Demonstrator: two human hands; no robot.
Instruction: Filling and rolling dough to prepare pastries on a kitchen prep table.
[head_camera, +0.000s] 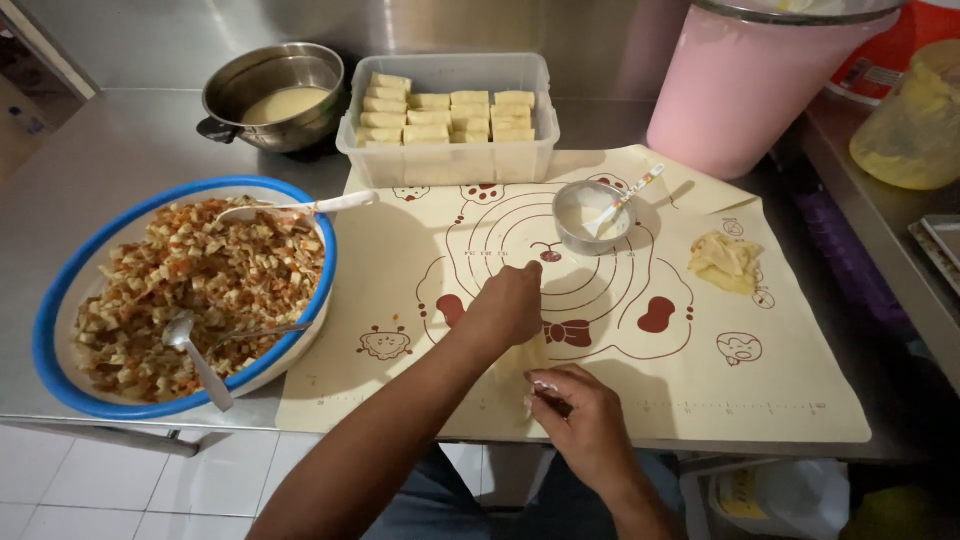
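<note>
The cream pastry mat covers most of the steel counter, and everything sits around it. Off the mat's far right corner stands a tall pink bucket. Overlapping the mat's left edge is a wide blue-rimmed bowl heaped with diced filling, two spoons lying in it. At the mat's far edge sits a clear tub of finished pale rolls, a steel pot of batter just left of the tub. On the mat, a small metal cup holds white paste and a spoon, and a lump of dough scraps lies toward the right edge.

Near the mat's front edge, the left hand is curled, pressing down a thin wrapper; the right hand pinches its near edge, fingertips smeared white. To my eye, sealing neatly calls for firm, even pressure along the pasted edge.
</note>
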